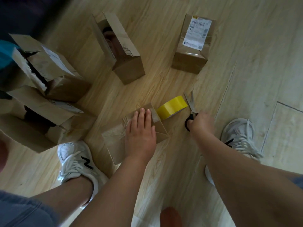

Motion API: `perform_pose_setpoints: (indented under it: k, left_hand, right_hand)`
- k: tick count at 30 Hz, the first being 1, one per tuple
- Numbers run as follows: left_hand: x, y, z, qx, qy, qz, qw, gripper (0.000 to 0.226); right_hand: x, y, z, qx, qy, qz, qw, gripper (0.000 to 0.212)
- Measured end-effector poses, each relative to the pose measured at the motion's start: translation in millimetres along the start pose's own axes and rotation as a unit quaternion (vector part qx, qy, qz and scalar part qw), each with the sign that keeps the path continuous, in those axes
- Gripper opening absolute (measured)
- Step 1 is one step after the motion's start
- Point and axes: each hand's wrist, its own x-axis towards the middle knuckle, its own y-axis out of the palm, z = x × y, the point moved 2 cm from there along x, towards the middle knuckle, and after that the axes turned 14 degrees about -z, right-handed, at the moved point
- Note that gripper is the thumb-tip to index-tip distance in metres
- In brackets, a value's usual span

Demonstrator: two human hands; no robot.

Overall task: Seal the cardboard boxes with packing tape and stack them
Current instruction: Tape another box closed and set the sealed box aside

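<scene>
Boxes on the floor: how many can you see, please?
5: near box under left hand; open box back centre; labelled box back right; torn box and big box left; others may hide there.

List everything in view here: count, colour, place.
cardboard box: one, brown, floor centre, under the left hand
open cardboard box: one, brown, far centre
labelled cardboard box: one, brown, white label, far right
torn cardboard boxes: two or three, brown, left; count unclear
tape roll: one, yellow, at the centre box's far end
scissors: one pair, black handles, in the right hand
floor: light wood
sneakers: two, white, either side
left hand: flat on the centre box
right hand: grips the scissors
</scene>
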Motion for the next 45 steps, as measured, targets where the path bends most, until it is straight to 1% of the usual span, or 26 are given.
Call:
perform_pose_setpoints:
  k: [1,3,7,9,11,13,15,17,19,21,24,26,29,31,33,35,38,43,45]
  left_hand:
    - [-0.1,1.0,0.8,-0.002,0.001,-0.006,1.000,0.055]
    - [-0.9,2.0,1.8,-0.002,0.003,-0.009,1.000,0.055]
    - [0.2,2.3,2.8,-0.006,0.010,-0.012,1.000,0.054]
    - [0.8,1.3,4.3,-0.006,0.015,-0.003,1.000,0.054]
    - [2.7,-3.7,5.8,-0.006,0.011,0.018,1.000,0.055]
    - [4.0,-11.1,5.8,-0.003,0.014,0.053,0.998,0.056]
    - [5.4,-15.7,6.2,-0.012,0.017,0.099,0.995,0.060]
    - [6.5,-18.8,6.5,-0.013,0.016,0.117,0.993,0.065]
    - [7.1,-22.4,7.0,-0.021,0.014,0.127,0.992,0.067]
    - [7.3,-27.2,8.4,-0.039,0.009,0.140,0.989,0.067]
    - [7.6,-32.5,10.0,-0.058,0.015,0.159,0.985,0.066]
    - [8.1,-35.8,9.9,-0.063,0.012,0.177,0.982,0.066]
    - [14.4,-38.1,7.8,-0.059,0.013,0.203,0.977,0.066]
    - [18.7,-41.1,6.9,-0.057,0.010,0.215,0.975,0.064]
    - [20.8,-43.5,6.4,-0.057,0.007,0.223,0.973,0.064]
    - [20.9,-44.2,5.9,-0.055,0.004,0.226,0.973,0.064]
    - [21.3,-42.6,4.9,-0.052,0.000,0.225,0.973,0.065]
    - [18.8,-41.3,4.0,-0.050,0.001,0.214,0.976,0.067]
    - [17.4,-42.2,4.2,-0.053,0.005,0.209,0.977,0.068]
  right_hand:
    - [2.3,3.2,-1.0,-0.018,0.001,-0.011,1.000,0.047]
    - [4.5,7.0,-2.9,-0.041,0.004,-0.006,0.999,0.046]
    - [7.6,8.2,-5.7,-0.048,0.001,0.002,0.999,0.031]
    - [9.1,5.6,-4.8,-0.030,0.009,0.024,0.999,0.026]
    - [9.1,-0.3,-2.5,0.019,0.027,0.065,0.997,0.022]
    - [8.9,-9.0,-1.8,0.087,0.068,0.102,0.989,0.021]
    - [6.8,-20.4,-2.5,0.154,0.118,0.139,0.971,0.021]
    - [3.8,-30.6,-3.9,0.218,0.140,0.164,0.952,0.014]
    - [0.6,-36.8,-9.5,0.267,0.122,0.171,0.941,0.024]
    - [-6.6,-42.9,-16.3,0.302,0.076,0.182,0.933,0.033]
    - [-19.4,-47.8,-21.4,0.324,-0.002,0.246,0.914,0.040]
    - [-34.0,-53.5,-20.5,0.316,-0.038,0.297,0.900,0.046]
    - [-51.8,-58.7,-22.8,0.268,-0.053,0.390,0.879,0.067]
    - [-60.4,-60.1,-29.4,0.229,-0.054,0.454,0.859,0.071]
    - [-65.2,-61.5,-36.4,0.198,-0.049,0.494,0.845,0.070]
    - [-69.1,-61.6,-40.0,0.175,-0.047,0.514,0.838,0.069]
    - [-73.9,-57.1,-38.4,0.148,-0.042,0.520,0.840,0.071]
    - [-76.9,-48.0,-19.2,0.177,-0.028,0.507,0.843,0.067]
    - [-75.2,-43.9,-8.1,0.183,-0.029,0.501,0.846,0.070]
